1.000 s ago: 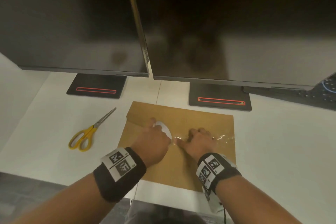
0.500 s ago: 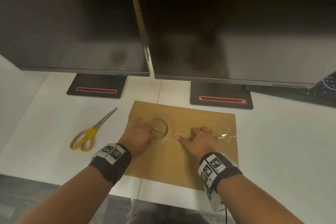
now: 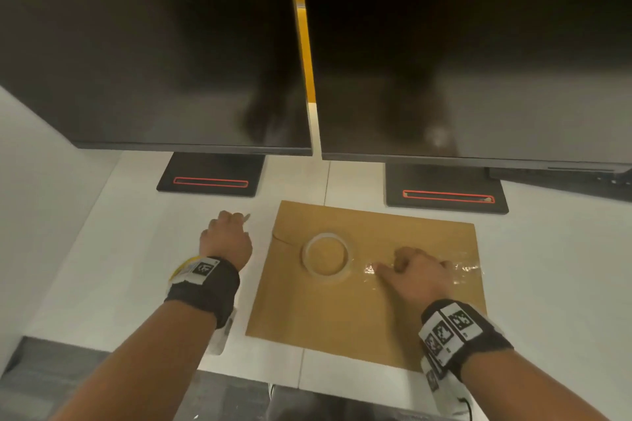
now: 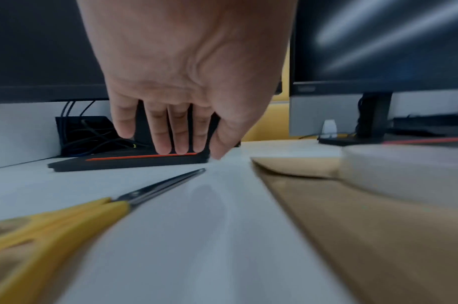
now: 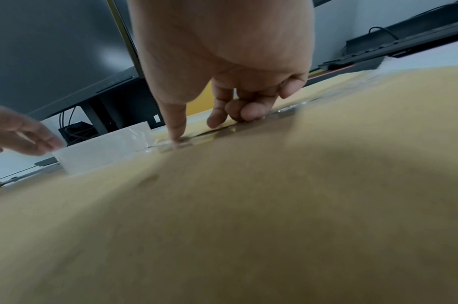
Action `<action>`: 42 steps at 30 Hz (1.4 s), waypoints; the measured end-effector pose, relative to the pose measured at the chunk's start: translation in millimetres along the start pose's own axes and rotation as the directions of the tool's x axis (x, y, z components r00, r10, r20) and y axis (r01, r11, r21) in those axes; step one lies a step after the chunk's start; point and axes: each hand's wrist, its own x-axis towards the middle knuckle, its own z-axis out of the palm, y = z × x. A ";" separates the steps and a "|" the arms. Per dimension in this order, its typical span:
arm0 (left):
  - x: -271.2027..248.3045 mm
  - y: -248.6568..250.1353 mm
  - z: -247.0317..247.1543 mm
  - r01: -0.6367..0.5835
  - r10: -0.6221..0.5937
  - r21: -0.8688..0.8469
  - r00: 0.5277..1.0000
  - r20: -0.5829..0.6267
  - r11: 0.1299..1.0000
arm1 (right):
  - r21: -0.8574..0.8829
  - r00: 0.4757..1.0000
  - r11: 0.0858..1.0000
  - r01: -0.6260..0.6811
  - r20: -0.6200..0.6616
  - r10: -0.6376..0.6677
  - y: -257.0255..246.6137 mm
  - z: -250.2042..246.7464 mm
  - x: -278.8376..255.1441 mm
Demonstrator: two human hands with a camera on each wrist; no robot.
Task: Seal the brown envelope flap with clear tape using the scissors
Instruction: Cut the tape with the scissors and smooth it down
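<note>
The envelope (image 3: 345,304) lies on the desk (image 3: 113,270), the roll (image 3: 327,258) flat on it at its 11 o'clock. The scissors (image 4: 98,207) sit at the envelope's 9 o'clock. The left hand (image 3: 226,238) has let go of the roll and now hovers over the scissors, fingers loose and apart, holding nothing. The right hand (image 3: 415,276) presses the tape strip (image 3: 465,272) down with an outstretched forefinger, the others curled. Cutting looks next.

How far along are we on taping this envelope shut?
Done: a strip of clear tape lies across the brown envelope, uncut from the tape roll resting on it. In hand: the right hand presses the tape down with a fingertip; the left hand, empty, hovers above the scissors. Left: pick up the scissors, cut the tape, smooth the end.
</note>
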 end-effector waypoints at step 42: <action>-51.4 139.8 -18.2 -0.387 0.495 -0.447 0.855 0.153 0.807 | 0.662 0.910 0.748 0.051 0.278 -0.309 20.3 -44.7 -17.6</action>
